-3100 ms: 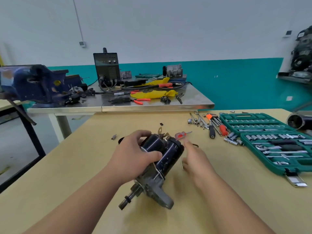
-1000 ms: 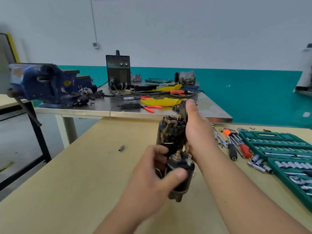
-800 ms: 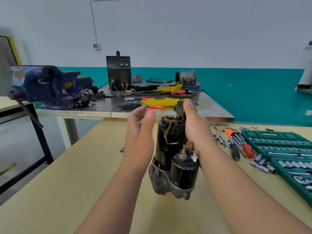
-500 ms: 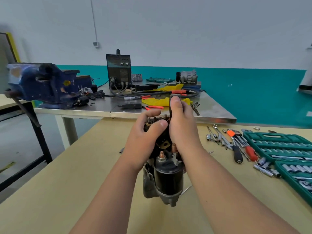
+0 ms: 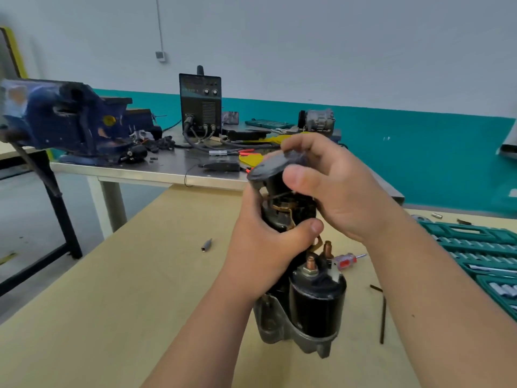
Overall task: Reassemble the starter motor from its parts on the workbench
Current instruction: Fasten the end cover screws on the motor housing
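Black end cap (image 5: 270, 166), tilted, is pinched by the arched right hand (image 5: 335, 186); just below, the left hand (image 5: 268, 247) wraps the upright starter motor (image 5: 316, 303).

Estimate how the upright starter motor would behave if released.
Likely heavy for its size: the starter motor looks all metal. Probably tippy: tall on one narrow end, left hand gripping it, right hand holding its end cap.

I see a black motor (image 5: 316, 303) with a grey base and copper studs, a black cap (image 5: 268, 169), a tan surface (image 5: 112, 303), a teal tool case (image 5: 475, 242), a blue vise (image 5: 64, 119) and a red-handled screwdriver (image 5: 345, 261).
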Available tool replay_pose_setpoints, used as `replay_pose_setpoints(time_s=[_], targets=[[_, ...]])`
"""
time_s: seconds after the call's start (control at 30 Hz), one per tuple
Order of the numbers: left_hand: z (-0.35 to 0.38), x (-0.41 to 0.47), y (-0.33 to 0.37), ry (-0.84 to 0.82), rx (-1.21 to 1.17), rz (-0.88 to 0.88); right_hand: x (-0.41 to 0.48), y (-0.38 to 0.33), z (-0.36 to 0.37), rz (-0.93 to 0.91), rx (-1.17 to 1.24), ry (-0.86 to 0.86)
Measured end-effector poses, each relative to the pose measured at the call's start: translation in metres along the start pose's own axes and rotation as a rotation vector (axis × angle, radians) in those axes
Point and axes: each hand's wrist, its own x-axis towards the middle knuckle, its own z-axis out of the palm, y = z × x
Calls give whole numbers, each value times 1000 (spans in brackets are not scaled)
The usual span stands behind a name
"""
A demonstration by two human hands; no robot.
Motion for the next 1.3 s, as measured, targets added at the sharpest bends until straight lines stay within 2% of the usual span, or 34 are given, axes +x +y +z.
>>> replay_pose_setpoints(time_s=[0.1, 0.23, 0.37, 0.93, 1.1, 1.3], targets=[[5, -2, -1, -29, 1, 11, -5, 5, -9, 49, 67, -107], [5, -2, -5, -46, -16, -59, -10, 7, -20, 22, 257, -119], [3, -4, -7, -42, 7, -66, -11, 14, -18, 49, 104, -103], [6, -2, -9, -76, -48, 2, -18, 13, -13, 7, 95, -105], [5, -1, -11, -95, -78, -20, -20, 14, -6, 14, -33, -37], [5, -2, -8, -147, -171, -22, -23, 21, 4, -8, 248, 16]])
